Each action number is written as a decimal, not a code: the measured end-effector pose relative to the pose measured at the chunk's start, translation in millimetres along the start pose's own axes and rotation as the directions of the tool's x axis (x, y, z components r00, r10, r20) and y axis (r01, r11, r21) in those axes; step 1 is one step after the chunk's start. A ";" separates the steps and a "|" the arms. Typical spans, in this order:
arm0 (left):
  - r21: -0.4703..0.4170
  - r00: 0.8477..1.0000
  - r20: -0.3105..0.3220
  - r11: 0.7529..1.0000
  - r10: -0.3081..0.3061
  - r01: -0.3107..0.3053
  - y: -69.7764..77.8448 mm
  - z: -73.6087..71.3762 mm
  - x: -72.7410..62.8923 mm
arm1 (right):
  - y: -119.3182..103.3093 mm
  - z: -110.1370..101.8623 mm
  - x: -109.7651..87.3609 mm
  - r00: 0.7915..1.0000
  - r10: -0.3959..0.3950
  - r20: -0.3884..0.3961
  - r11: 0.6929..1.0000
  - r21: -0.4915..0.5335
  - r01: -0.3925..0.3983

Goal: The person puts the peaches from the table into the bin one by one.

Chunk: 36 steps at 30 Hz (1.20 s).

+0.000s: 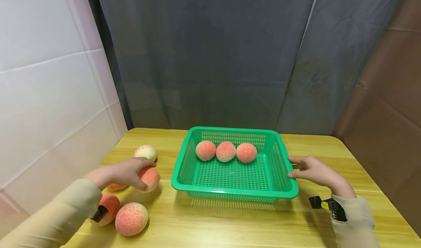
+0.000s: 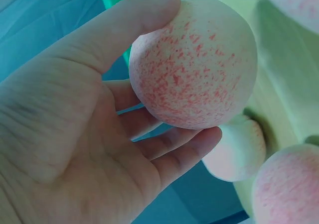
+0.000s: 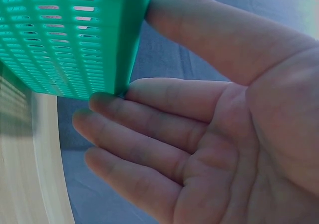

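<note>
My left hand [image 1: 126, 172] holds a pink-speckled peach [image 1: 150, 179] over the left part of the table, thumb on one side and fingers curled round the other. The left wrist view shows this peach [image 2: 199, 64] close up, pale with red flecks. On the right, my right hand [image 1: 312, 170] touches the right rim of a green plastic basket [image 1: 230, 194]. Its fingers are nearly straight in the right wrist view, with the thumb at the rim [image 3: 130, 45]. Three peaches, the middle one [image 1: 226, 152] among them, sit in a row along the basket's back.
Left of the basket lie more peaches: a pale one [image 1: 145, 152] behind the left hand, a pink one [image 1: 131, 219] in front and another [image 1: 111, 207] by the left sleeve. One more [image 1: 116, 186] is partly hidden under the wrist. Grey cloth [image 1: 210, 58] hangs behind the wooden table [image 1: 230, 229].
</note>
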<state>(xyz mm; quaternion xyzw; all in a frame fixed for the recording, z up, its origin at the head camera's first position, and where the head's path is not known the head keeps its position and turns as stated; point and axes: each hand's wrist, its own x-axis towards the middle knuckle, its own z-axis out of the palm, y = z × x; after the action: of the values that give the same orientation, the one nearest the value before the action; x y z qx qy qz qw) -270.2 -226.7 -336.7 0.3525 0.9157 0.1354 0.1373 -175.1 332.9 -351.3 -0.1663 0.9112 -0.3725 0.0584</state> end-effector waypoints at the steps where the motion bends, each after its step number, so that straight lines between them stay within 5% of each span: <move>1: 0.005 1.000 -0.001 1.000 -0.003 0.003 0.7 -2.2 -0.6 | 0.0 0.0 0.1 1.000 0.001 0.001 1.000 0.003 -0.001; 21: 0.061 0.998 -0.063 0.998 0.021 -0.017 9.8 -44.6 -12.6 | 0.1 -0.4 0.6 1.000 0.006 0.008 1.000 0.015 -0.006; 36: 0.083 0.997 -0.070 0.996 0.044 -0.038 16.4 -59.6 -8.8 | 3.6 -0.5 1.2 1.000 0.002 0.010 1.000 0.022 -0.002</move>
<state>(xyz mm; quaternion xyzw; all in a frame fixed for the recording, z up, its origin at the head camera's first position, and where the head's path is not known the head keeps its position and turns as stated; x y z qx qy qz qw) -274.7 -230.0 -274.5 0.3713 0.9174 0.1134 0.0873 -177.3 335.2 -353.5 -0.1667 0.9068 -0.3815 0.0652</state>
